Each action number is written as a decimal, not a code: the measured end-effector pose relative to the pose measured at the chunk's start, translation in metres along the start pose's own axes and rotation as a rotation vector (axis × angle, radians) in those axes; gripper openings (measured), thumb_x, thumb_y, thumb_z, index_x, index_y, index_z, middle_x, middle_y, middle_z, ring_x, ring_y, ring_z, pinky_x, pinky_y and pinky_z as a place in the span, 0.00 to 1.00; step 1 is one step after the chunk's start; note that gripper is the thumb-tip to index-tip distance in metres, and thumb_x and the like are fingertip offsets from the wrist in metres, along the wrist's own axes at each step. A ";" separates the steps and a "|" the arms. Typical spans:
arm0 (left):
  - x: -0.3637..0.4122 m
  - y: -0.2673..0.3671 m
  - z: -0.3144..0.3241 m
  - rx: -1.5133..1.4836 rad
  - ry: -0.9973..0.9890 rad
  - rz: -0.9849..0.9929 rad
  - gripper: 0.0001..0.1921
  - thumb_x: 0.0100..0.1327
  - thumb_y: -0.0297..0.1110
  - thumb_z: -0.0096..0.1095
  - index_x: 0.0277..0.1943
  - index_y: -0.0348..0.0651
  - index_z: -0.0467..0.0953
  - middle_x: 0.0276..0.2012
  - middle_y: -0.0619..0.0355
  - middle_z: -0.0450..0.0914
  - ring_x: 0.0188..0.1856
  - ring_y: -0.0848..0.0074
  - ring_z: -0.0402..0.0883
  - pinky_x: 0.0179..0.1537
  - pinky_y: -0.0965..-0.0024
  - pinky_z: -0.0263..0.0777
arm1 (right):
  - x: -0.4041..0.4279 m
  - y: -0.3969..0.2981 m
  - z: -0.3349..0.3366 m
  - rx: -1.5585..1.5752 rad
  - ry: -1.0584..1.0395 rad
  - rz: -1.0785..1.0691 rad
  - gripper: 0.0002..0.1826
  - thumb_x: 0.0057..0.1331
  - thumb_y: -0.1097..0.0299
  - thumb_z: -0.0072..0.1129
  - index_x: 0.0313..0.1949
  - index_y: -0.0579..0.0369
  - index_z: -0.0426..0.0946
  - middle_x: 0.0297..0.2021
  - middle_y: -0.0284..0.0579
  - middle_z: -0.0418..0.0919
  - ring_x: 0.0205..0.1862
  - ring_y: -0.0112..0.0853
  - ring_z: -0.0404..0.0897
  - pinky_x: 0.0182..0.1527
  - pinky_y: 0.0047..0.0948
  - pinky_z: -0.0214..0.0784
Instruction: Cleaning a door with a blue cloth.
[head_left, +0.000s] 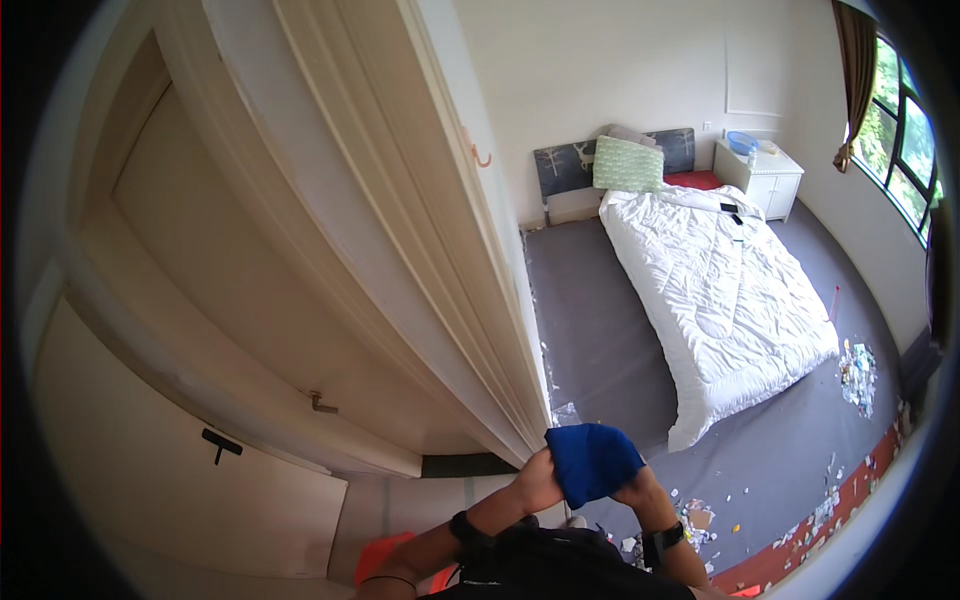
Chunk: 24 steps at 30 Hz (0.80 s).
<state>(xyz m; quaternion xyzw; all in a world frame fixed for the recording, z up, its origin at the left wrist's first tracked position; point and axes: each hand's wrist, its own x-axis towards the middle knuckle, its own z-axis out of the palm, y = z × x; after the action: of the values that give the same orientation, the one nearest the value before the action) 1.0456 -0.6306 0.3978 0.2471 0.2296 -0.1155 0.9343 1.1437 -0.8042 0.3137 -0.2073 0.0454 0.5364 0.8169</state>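
Observation:
A folded blue cloth is held up in front of my body, between both hands. My left hand grips its left edge, with the fingers partly hidden behind the fabric. At the lower right corner, my right hand has hold of it, its fingertips also covered by the cloth. Each wrist wears a black band. Below the cloth are my dark shirt and part of a shoe.
A door frame rises at left beside a door with a handle. Beyond stands a bed with a white quilt, near a white cabinet. Litter is scattered over the grey floor. Something orange lies at lower left.

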 end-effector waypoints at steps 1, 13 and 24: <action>-0.001 0.003 -0.005 0.019 -0.009 0.025 0.28 0.84 0.47 0.30 0.73 0.35 0.64 0.71 0.49 0.71 0.72 0.61 0.71 0.74 0.52 0.63 | -0.001 -0.005 0.005 -0.001 -0.002 -0.010 0.32 0.82 0.48 0.38 0.71 0.63 0.66 0.67 0.53 0.74 0.69 0.46 0.74 0.74 0.52 0.60; -0.044 0.072 0.007 0.205 -0.046 0.221 0.27 0.77 0.31 0.53 0.75 0.39 0.59 0.68 0.50 0.72 0.69 0.64 0.73 0.70 0.54 0.67 | 0.016 -0.028 0.081 0.241 -0.387 -0.058 0.30 0.82 0.49 0.39 0.71 0.61 0.66 0.67 0.52 0.75 0.68 0.42 0.74 0.72 0.45 0.63; -0.049 0.063 -0.023 1.485 0.211 0.690 0.21 0.77 0.27 0.54 0.69 0.35 0.69 0.60 0.49 0.78 0.62 0.69 0.79 0.60 0.65 0.76 | 0.028 0.007 0.061 -1.975 0.278 -0.813 0.14 0.66 0.55 0.68 0.45 0.50 0.86 0.42 0.49 0.88 0.44 0.41 0.87 0.48 0.36 0.78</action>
<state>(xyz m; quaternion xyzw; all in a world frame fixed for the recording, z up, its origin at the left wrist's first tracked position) 1.0148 -0.5601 0.4298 0.8664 0.0912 0.0800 0.4843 1.1407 -0.7539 0.3590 -0.8338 -0.3878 -0.0040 0.3929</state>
